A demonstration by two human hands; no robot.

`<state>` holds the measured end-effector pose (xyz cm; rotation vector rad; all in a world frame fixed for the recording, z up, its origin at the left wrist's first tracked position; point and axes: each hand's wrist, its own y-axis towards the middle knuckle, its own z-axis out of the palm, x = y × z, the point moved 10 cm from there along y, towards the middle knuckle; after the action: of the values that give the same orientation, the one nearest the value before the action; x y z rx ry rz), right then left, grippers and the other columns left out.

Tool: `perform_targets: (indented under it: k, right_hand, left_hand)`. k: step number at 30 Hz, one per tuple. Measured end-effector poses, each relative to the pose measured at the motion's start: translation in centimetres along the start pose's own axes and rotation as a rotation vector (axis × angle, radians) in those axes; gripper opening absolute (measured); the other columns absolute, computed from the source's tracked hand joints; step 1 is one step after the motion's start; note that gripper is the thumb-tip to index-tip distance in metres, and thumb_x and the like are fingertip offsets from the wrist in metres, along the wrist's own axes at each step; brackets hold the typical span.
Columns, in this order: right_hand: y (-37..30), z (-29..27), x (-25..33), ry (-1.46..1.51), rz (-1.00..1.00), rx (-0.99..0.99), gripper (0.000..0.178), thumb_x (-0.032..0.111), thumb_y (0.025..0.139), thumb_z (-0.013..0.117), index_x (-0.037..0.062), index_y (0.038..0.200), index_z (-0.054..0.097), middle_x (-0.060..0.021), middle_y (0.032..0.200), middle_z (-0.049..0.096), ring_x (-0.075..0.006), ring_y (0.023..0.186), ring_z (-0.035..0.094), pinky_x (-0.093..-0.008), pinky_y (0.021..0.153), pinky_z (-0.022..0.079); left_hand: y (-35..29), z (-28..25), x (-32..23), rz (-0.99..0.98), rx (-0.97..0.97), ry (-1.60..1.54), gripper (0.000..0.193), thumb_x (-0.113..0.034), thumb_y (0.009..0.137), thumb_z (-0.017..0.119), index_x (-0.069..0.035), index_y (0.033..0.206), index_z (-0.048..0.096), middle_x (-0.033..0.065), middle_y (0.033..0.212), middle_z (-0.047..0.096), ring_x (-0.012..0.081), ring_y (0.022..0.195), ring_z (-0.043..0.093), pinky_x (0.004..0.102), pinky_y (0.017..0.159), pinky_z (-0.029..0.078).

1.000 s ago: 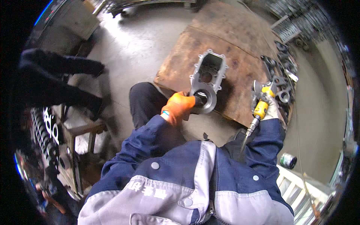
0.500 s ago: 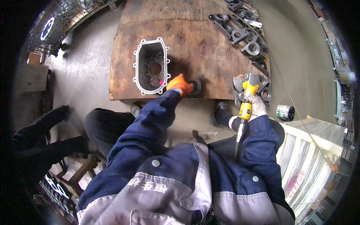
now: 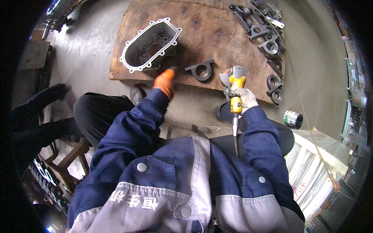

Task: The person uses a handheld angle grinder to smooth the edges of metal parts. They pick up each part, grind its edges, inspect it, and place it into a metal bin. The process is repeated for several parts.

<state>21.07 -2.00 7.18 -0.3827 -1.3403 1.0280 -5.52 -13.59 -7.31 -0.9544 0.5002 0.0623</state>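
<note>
My right hand (image 3: 244, 99), in a pale work glove, grips a yellow air-powered angle grinder (image 3: 236, 83); its grey head points away from me and its hose runs back to my lap. My left hand (image 3: 164, 83), in an orange glove, is at the board's near edge, between the metal housing and a bracket. Motion smears its fingers, so its grip is unclear. The open-topped grey housing (image 3: 169, 48), with a bolt-holed rim, sits slantwise on the wooden board (image 3: 217, 39). A dark metal bracket (image 3: 202, 72) with a round hole lies flat, apart from both hands.
Several similar brackets (image 3: 268, 44) line the board's right side. A small can (image 3: 293, 119) stands on the floor at right, by a plastic-wrapped pale crate (image 3: 311, 167). A long thin rod (image 3: 301, 99) slants across the right side. Another person's dark-clothed legs (image 3: 42, 128) are at left.
My left hand has come off the bracket, which now lies loose, and moved left. The housing has turned clockwise. My right hand with the grinder has shifted left in view.
</note>
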Motion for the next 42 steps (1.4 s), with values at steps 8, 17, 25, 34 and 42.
perform_targets:
  k: [8, 17, 25, 34, 42]
  right_hand:
    - [0.5, 0.5, 0.1, 0.139, 0.016, 0.042, 0.029, 0.000, 0.069, 0.066, -0.0033, 0.094, 0.053, -0.0112, 0.074, 0.061, -0.0207, 0.062, 0.061, -0.0291, 0.058, 0.052]
    - [-0.1, -3.0, 2.1, 0.196, -0.022, -0.096, 0.035, 0.004, 0.067, 0.069, -0.0029, 0.097, 0.052, -0.0119, 0.079, 0.061, -0.0208, 0.064, 0.061, -0.0296, 0.060, 0.052]
    - [-0.1, -2.6, 1.2, 0.023, -0.017, -0.062, 0.035, 0.005, 0.067, 0.070, 0.0000, 0.098, 0.055, -0.0104, 0.080, 0.063, -0.0171, 0.061, 0.059, -0.0272, 0.057, 0.049]
    - [3.3, -2.5, -1.0, -0.207, -0.014, -0.096, 0.028, 0.007, 0.066, 0.073, 0.0027, 0.090, 0.061, -0.0049, 0.071, 0.061, -0.0149, 0.057, 0.058, -0.0284, 0.055, 0.048]
    - [7.0, -1.1, -4.7, 0.098, 0.068, 0.086, 0.028, 0.017, 0.090, 0.040, -0.0003, 0.097, 0.060, -0.0138, 0.088, 0.065, -0.0241, 0.077, 0.064, -0.0334, 0.073, 0.052]
  left_hand:
    - [-5.9, 4.9, 10.0, -0.354, 0.148, 1.154, 0.038, -0.043, 0.083, 0.056, -0.009, 0.098, 0.061, 0.0053, 0.091, 0.062, 0.0179, 0.077, 0.059, 0.0350, 0.063, 0.044]
    - [3.7, 7.9, 2.2, 0.009, -0.187, 1.689, 0.046, -0.048, 0.077, 0.059, -0.008, 0.098, 0.069, 0.0177, 0.101, 0.066, 0.0347, 0.101, 0.061, 0.0407, 0.084, 0.048]
    - [6.9, 14.4, -3.4, 0.575, 0.014, 1.902, 0.040, -0.029, 0.072, 0.064, -0.010, 0.108, 0.063, 0.0160, 0.100, 0.065, 0.0324, 0.095, 0.063, 0.0382, 0.081, 0.050]
    - [-2.7, 10.7, 13.7, -0.225, 0.159, 0.634, 0.056, -0.056, 0.083, 0.052, -0.002, 0.094, 0.062, 0.0223, 0.087, 0.065, 0.0358, 0.091, 0.062, 0.0419, 0.074, 0.047]
    - [-6.7, 17.0, 20.3, -0.514, 0.421, -0.079, 0.039, -0.044, 0.086, 0.060, -0.012, 0.108, 0.056, 0.0069, 0.097, 0.064, 0.0231, 0.086, 0.061, 0.0409, 0.080, 0.048]
